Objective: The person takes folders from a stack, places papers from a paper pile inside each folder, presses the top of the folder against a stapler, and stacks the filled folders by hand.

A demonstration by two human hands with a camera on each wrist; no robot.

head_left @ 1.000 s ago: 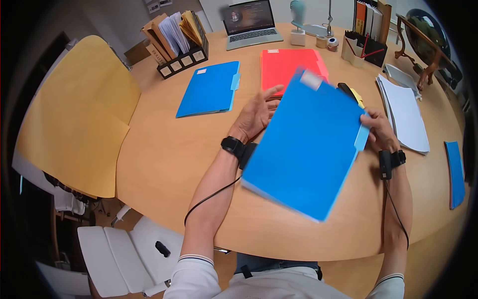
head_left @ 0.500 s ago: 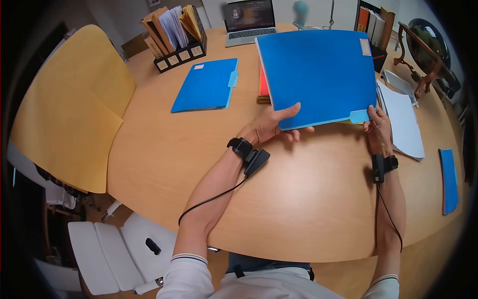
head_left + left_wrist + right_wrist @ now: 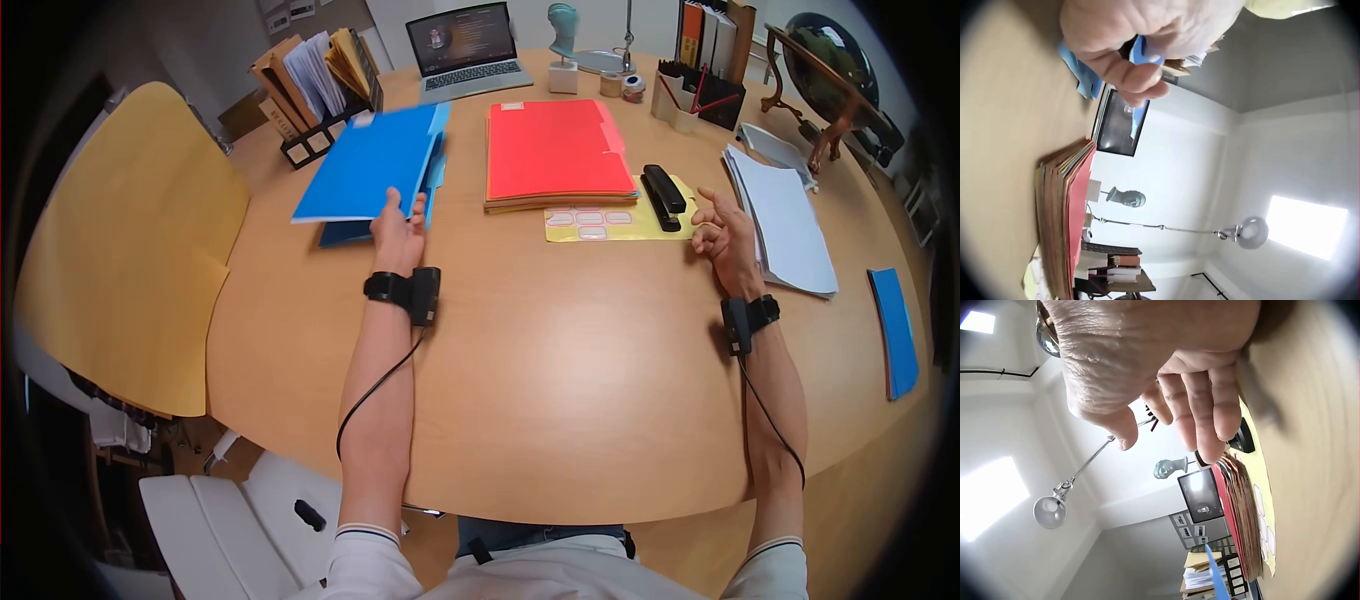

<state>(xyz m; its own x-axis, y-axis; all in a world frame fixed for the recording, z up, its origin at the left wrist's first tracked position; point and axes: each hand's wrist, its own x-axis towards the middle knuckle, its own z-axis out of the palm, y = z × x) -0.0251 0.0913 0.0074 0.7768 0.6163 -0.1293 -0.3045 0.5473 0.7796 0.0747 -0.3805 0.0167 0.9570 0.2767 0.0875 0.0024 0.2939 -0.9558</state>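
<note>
My left hand (image 3: 399,240) pinches the near edge of a blue folder (image 3: 375,165), thumb on top and fingers beneath. That folder is tilted over a second blue folder (image 3: 345,234), whose near edge and light-blue tab show below it. In the left wrist view the curled fingers hide most of the held folder. My right hand (image 3: 730,240) holds nothing; its fingers are loosely bent in the right wrist view. It hovers beside a black stapler (image 3: 662,198), which lies on a yellow sheet of label stickers (image 3: 592,222).
A red folder (image 3: 555,150) tops a stack in the middle. White papers (image 3: 785,220) and a blue strip (image 3: 893,335) lie at right. Behind stand a file rack (image 3: 318,140), laptop (image 3: 465,50), bust (image 3: 563,45), pen holder (image 3: 684,100) and globe (image 3: 830,65).
The blue folder, held at first by the right hand and then by both, has moved left over the other blue folder. My right hand has let go, and the red stack and stapler are uncovered.
</note>
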